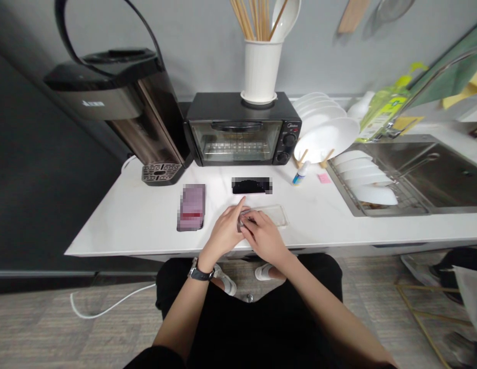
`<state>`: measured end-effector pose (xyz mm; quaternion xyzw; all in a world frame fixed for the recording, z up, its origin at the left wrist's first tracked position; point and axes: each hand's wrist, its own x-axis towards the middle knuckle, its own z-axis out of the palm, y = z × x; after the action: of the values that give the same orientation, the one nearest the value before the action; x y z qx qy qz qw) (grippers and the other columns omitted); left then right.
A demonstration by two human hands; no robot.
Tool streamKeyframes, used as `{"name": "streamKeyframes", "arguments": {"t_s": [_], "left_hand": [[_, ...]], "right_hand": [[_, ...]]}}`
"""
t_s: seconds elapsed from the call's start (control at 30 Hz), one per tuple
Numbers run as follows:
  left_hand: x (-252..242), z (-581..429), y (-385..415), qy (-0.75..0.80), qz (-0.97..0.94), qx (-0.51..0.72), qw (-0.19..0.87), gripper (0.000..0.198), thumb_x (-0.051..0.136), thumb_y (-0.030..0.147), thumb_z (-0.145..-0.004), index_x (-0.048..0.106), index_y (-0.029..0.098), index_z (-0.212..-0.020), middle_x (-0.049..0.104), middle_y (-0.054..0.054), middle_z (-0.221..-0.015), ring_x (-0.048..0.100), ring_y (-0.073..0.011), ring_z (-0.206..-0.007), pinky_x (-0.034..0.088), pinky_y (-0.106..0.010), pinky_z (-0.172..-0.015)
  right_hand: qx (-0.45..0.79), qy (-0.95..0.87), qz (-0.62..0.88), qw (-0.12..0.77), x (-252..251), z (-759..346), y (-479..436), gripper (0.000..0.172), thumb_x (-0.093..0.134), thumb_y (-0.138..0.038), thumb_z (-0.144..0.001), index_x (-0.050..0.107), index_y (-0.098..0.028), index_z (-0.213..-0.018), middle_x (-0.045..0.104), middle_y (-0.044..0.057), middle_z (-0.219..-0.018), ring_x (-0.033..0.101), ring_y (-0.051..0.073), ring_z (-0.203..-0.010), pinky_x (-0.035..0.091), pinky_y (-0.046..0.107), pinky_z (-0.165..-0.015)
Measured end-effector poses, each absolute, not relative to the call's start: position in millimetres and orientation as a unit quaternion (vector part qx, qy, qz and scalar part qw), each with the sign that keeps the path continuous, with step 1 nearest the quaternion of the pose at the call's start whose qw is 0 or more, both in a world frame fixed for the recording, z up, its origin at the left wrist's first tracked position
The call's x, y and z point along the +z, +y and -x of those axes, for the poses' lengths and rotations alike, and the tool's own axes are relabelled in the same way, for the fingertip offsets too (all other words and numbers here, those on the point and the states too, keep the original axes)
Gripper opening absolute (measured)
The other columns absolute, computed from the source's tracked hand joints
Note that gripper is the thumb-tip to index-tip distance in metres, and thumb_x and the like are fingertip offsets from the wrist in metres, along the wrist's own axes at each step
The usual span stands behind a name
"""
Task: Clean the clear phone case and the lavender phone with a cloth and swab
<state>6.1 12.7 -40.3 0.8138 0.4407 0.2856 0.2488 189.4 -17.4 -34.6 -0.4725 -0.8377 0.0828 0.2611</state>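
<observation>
My left hand (pixel 226 228) is at the front of the white counter, one finger pointing forward and the others curled round a small greyish, shiny thing (pixel 240 221). From the other side my right hand (pixel 264 236) pinches at the same thing, its fingertips meeting those of the left. The fingers cover most of it, so its kind does not show. A clear phone case (pixel 278 215) lies flat, partly behind my right hand. Beyond the hands is a dark phone (pixel 252 185), blurred by pixels. To the left lies a pinkish phone (pixel 192 207), also pixelated.
A toaster oven (pixel 238 141) stands at the back, with a white utensil cup (pixel 261 66) on top. A water dispenser (pixel 146 118) is at left. Right are a small bottle (pixel 300 174), a pink sticky note (pixel 324 178), racked plates (pixel 326 138) and a sink (pixel 434 197).
</observation>
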Motion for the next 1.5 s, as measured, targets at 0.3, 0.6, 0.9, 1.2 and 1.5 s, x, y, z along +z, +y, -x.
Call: {"name": "streamKeyframes", "arguments": {"t_s": [0.3, 0.6, 0.9, 1.2, 1.5], "left_hand": [[-39, -10, 12, 0.46, -0.821, 0.265, 0.211, 0.113, 0.089, 0.033, -0.083, 0.02, 0.031, -0.172, 0.065, -0.01, -0.147, 0.056, -0.0328, -0.136, 0.048, -0.051, -0.115], [-38, -10, 13, 0.453, -0.821, 0.27, 0.22, 0.116, 0.091, 0.034, -0.082, 0.018, 0.033, -0.172, 0.067, -0.008, -0.146, 0.057, -0.0321, -0.136, 0.046, -0.051, -0.117], [-41, -10, 15, 0.456, -0.817, 0.278, 0.216, 0.102, 0.08, 0.026, -0.089, 0.021, 0.029, -0.172, 0.067, -0.012, -0.144, 0.06, -0.0318, -0.132, 0.05, -0.05, -0.114], [-38, -12, 11, 0.473, -0.811, 0.277, 0.204, 0.11, 0.086, 0.028, -0.083, 0.022, 0.03, -0.172, 0.066, -0.009, -0.144, 0.057, -0.0326, -0.133, 0.049, -0.05, -0.115], [-36, -12, 11, 0.473, -0.808, 0.276, 0.216, 0.11, 0.089, 0.035, -0.084, 0.021, 0.033, -0.172, 0.068, -0.007, -0.145, 0.058, -0.0318, -0.134, 0.048, -0.049, -0.115]], "right_hand": [[0.042, -0.844, 0.482, 0.231, -29, -230, -42, 0.04, 0.054, -0.048, -0.109, 0.072, -0.019, -0.13, 0.072, 0.014, -0.125, 0.064, 0.032, -0.114, 0.049, 0.05, -0.099], [-0.053, -0.764, 0.607, 0.213, -42, -246, -29, 0.069, 0.05, -0.064, -0.104, 0.061, -0.011, -0.147, 0.063, 0.025, -0.142, 0.051, 0.046, -0.128, 0.045, 0.06, -0.103], [0.044, -0.812, 0.524, 0.252, -38, -200, -16, 0.066, 0.056, -0.068, -0.101, 0.065, -0.016, -0.142, 0.065, 0.019, -0.138, 0.053, 0.039, -0.131, 0.046, 0.057, -0.112], [0.07, -0.851, 0.459, 0.245, -37, -214, -47, 0.062, 0.06, -0.068, -0.1, 0.066, -0.022, -0.141, 0.07, 0.013, -0.137, 0.057, 0.036, -0.133, 0.031, 0.064, -0.127], [-0.016, -0.762, 0.597, 0.248, -41, -247, -42, 0.063, 0.059, -0.062, -0.102, 0.061, -0.019, -0.148, 0.067, 0.019, -0.142, 0.048, 0.047, -0.142, 0.024, 0.075, -0.126]]}}
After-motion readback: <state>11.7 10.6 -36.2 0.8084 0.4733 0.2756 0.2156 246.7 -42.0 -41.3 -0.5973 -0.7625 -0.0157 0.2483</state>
